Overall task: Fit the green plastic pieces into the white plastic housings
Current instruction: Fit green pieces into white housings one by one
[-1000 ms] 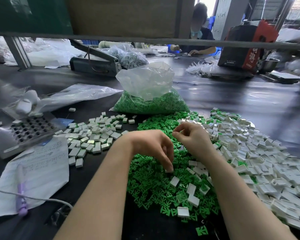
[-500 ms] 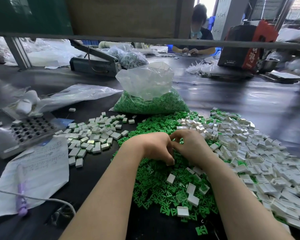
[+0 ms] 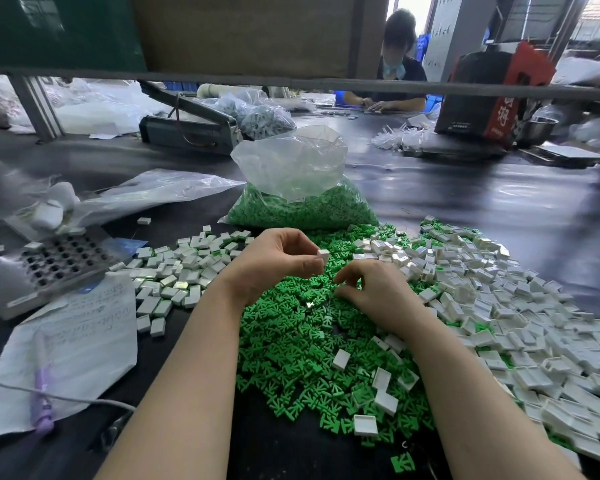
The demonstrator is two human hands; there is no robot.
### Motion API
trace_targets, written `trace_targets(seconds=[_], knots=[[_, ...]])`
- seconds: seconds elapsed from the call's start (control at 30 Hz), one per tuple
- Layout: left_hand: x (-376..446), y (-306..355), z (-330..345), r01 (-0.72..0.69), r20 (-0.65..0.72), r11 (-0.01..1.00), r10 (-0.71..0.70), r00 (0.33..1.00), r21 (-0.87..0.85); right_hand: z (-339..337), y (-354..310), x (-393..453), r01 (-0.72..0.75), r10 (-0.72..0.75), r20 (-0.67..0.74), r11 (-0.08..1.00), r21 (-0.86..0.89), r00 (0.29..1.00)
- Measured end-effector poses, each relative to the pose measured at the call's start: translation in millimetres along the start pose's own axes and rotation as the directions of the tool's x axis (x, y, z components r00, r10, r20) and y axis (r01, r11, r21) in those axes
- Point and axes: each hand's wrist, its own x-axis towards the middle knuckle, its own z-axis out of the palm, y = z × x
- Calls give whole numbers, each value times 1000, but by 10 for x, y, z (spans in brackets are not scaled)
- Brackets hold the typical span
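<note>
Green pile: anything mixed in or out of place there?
Yes. Several white housings lie scattered on the green pieces near the right forearm, away from the main white heap. One green piece sits alone at the table's near edge.

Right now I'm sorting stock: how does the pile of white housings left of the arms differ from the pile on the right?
The left pile of white plastic housings is smaller, with green showing at some edges. The right pile of white plastic housings is far bigger, and many there lie open and hollow. Both rest on the dark table beside the loose green plastic pieces.
</note>
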Motion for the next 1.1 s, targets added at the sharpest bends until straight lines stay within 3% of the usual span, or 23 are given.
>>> trace_targets(seconds=[0.23, 0.37, 0.5, 0.7, 0.9, 1.1], knots=[[16, 30, 68, -81, -22, 991, 79, 997, -110, -30, -12, -7, -41, 92, -140, 944, 328, 986], [32, 3, 115, -96, -15, 982, 95, 995, -161, -80, -22, -26, -17, 140, -136, 756, 654, 981], [62, -9, 184, -36, -99, 977, 15, 995, -208, -90, -22, -15, -47, 221, -100, 576, 816, 970], [114, -29, 263, 40, -244, 931, -137, 960, -363, -97, -43, -5, -26, 255, -88, 412, 911, 963], [97, -45, 307, 82, -142, 899, -157, 977, -431, -81, -59, 3, 13, 267, -137, 421, 907, 954], [97, -28, 363, 98, -126, 899, -167, 978, -427, -51, -61, 16, 61, 276, -194, 426, 902, 941]])
